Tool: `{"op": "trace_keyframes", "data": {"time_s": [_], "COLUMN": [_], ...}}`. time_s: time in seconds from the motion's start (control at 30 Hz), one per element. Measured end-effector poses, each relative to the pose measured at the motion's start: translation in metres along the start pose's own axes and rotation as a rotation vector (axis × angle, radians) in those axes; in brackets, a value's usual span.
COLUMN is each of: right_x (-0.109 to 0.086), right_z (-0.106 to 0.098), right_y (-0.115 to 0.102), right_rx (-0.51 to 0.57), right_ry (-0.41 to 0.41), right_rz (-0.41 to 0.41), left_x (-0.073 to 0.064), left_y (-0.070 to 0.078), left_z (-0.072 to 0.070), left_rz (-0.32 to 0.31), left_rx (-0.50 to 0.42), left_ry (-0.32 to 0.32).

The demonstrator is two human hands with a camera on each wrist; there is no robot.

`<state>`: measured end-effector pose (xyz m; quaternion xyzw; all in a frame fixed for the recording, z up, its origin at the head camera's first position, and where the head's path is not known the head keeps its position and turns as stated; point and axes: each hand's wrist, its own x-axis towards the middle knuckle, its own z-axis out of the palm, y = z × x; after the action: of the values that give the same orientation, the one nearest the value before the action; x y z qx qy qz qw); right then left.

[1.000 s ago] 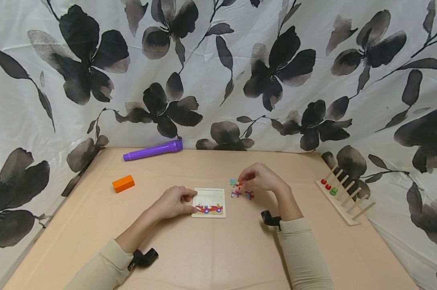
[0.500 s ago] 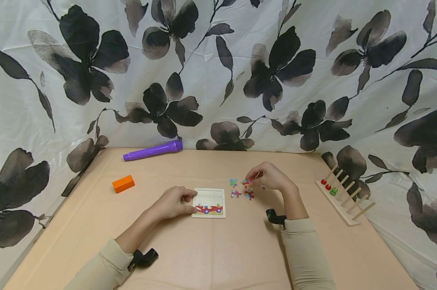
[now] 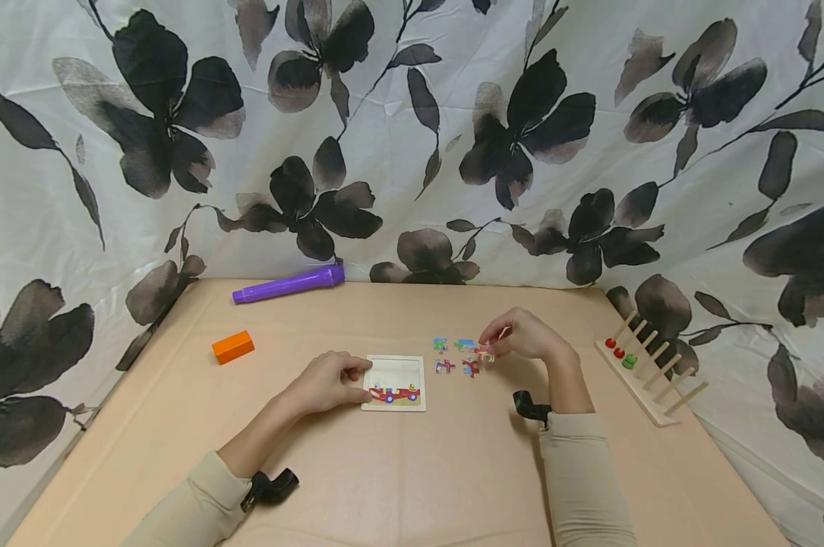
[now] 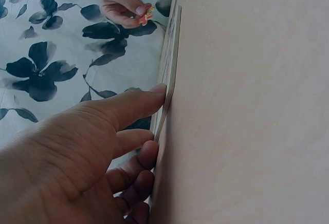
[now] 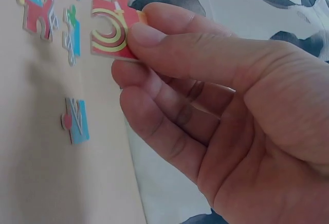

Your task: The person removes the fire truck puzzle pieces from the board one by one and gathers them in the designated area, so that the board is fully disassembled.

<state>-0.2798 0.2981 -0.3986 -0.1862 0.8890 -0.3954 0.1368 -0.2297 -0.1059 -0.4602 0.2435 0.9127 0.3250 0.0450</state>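
Observation:
My left hand [image 3: 326, 382] holds the left edge of a small pale wooden puzzle tray [image 3: 394, 368], its thumb and fingers against the rim. Assembled pieces showing a red vehicle [image 3: 393, 394] fill the tray's lower part; bare wood shows above. To the right, my right hand [image 3: 526, 336] pinches a red puzzle piece with yellow curves [image 5: 109, 31] between thumb and fingers, over the table. Several loose puzzle pieces [image 3: 444, 366] lie just left of that hand; one blue-and-white piece [image 5: 77, 121] shows apart in the right wrist view.
An orange block [image 3: 233, 347] and a purple marker-like tube [image 3: 288, 284] lie at the back left of the table [image 3: 384, 479]. A wooden peg rack [image 3: 647, 387] with red and green beads stands at the right. Flowered cloth [image 3: 412, 152] hangs behind.
My right hand has moved right from the loose pieces, drawing the red piece along and uncovering a blue piece. My left hand and the tray have stayed put.

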Motion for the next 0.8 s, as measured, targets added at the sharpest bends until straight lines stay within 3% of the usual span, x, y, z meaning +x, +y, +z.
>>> {"op": "trace_keyframes", "data": {"time_s": [0.37,0.8], "right_x": [-0.004,-0.005], "right_z": [-0.005,-0.007], "right_y": [0.014,0.021], "right_rx": [-0.016,0.005], "right_ry": [-0.016,-0.068], "right_rz": [-0.01,0.056], "left_x": [0.0,0.0], "left_y": [0.0,-0.001], "left_z": [0.001,0.0], "left_rz": [-0.001,0.002], "left_rx": [-0.002,-0.012], "left_ry": [0.001,0.006]}}
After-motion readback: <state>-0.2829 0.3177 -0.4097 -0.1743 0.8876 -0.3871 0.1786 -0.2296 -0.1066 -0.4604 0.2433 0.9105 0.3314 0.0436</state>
